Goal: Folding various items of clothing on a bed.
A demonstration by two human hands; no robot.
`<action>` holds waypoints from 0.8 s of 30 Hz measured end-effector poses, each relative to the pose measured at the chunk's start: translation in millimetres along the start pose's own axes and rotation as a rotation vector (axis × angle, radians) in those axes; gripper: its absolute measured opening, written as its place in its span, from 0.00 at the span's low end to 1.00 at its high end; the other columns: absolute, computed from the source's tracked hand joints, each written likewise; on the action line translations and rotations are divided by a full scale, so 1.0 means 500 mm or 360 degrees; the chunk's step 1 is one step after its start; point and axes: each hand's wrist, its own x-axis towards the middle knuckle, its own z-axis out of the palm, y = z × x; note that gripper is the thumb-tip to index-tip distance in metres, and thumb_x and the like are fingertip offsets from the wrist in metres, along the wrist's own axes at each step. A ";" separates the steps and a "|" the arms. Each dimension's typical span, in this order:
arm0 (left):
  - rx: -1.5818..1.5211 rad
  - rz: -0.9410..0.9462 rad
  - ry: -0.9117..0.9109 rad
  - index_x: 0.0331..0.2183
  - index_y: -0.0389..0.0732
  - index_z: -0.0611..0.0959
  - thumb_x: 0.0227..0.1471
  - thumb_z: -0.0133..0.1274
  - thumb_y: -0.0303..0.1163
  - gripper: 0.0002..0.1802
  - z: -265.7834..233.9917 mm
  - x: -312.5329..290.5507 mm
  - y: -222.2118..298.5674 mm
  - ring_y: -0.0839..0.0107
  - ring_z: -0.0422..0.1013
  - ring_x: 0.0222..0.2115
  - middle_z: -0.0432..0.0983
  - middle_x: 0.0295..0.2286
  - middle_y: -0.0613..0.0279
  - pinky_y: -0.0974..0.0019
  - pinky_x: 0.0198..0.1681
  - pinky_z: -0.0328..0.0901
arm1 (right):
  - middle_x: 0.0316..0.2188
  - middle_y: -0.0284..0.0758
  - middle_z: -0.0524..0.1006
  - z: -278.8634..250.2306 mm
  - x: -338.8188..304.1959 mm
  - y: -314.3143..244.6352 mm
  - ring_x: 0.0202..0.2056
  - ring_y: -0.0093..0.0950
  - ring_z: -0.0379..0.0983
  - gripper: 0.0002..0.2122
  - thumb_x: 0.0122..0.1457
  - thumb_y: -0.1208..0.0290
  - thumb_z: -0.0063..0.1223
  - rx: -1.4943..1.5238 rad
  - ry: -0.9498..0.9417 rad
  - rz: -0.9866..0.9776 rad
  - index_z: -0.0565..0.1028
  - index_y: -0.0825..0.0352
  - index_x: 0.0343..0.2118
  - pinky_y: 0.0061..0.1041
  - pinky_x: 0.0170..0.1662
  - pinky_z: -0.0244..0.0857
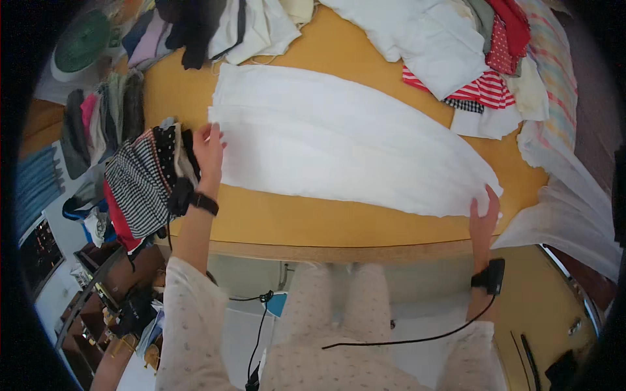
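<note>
A long white piece of cloth, perhaps a folded garment, lies spread across the yellow-brown table. It is broad at the left and narrows to a rounded corner at the right. My left hand is at its left edge, with fingers bent together on the rim of the cloth. At the lower right corner, my right hand rests on the cloth with thumb and forefinger apart. Both wrists wear black straps with small devices.
Left of my left hand stands a row of folded clothes, checked and dotted. Dark and white garments lie at the back. A white garment tops a red-striped pile at the back right. Sheer white fabric drapes over the right edge.
</note>
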 end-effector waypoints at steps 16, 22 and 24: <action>-0.0565 -0.1032 0.0044 0.33 0.41 0.74 0.46 0.55 0.42 0.16 -0.003 -0.202 -0.118 0.75 0.68 0.26 0.72 0.26 0.69 0.73 0.25 0.64 | 0.39 0.35 0.69 -0.018 -0.068 0.248 0.40 0.27 0.64 0.21 0.44 0.80 0.51 0.0797 0.0010 0.0831 0.65 0.67 0.46 0.27 0.44 0.58; -0.0672 -0.0836 0.0178 0.39 0.42 0.72 0.45 0.55 0.34 0.17 -0.034 -0.163 -0.163 0.71 0.70 0.32 0.72 0.33 0.65 0.68 0.31 0.68 | 0.28 0.32 0.69 -0.033 -0.050 0.225 0.31 0.22 0.65 0.11 0.44 0.80 0.47 0.0658 0.0015 0.0220 0.68 0.68 0.34 0.23 0.36 0.60; -0.0632 -0.0757 0.0108 0.41 0.42 0.72 0.45 0.55 0.30 0.18 -0.052 -0.151 -0.167 0.70 0.70 0.34 0.71 0.36 0.65 0.66 0.32 0.68 | 0.27 0.31 0.69 -0.040 -0.047 0.221 0.29 0.22 0.64 0.11 0.44 0.79 0.47 0.0757 -0.0100 0.0417 0.68 0.68 0.34 0.22 0.34 0.60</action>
